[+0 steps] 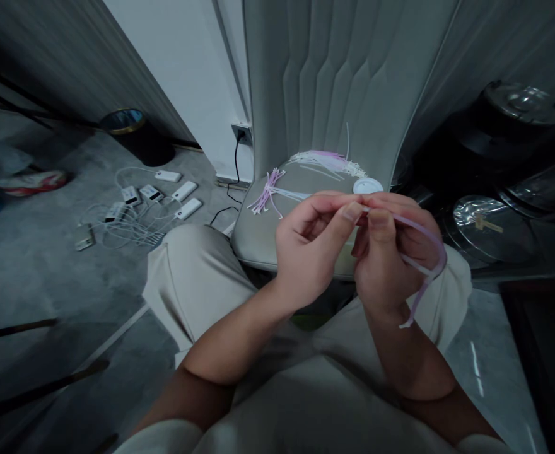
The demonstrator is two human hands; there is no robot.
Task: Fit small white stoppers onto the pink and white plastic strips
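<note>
Both my hands meet above the front of a grey padded chair seat [253, 233]. Thumb and fingers of my left hand [308, 246] are pinched together at one end of a thin, flexible purple strand [429, 234]. My right hand [391, 255] also pinches it, right beside the left. From there the strand arches over the right hand and hangs down near the wrist; a whitish strand crosses it. Fingers hide the pinched end. Beyond my left hand lies a gathered bundle of purple and white strands [270, 189]. Farther back is a loose pile of similar strands [327, 161].
A round white lid-like disc [368, 185] lies on the seat behind my right hand. White power banks [185, 190] with tangled cables [135, 230] cover floor at left, near a black bin [138, 135]. A plugged wall socket [241, 134] and shiny dark round objects [492, 221] flank the chair.
</note>
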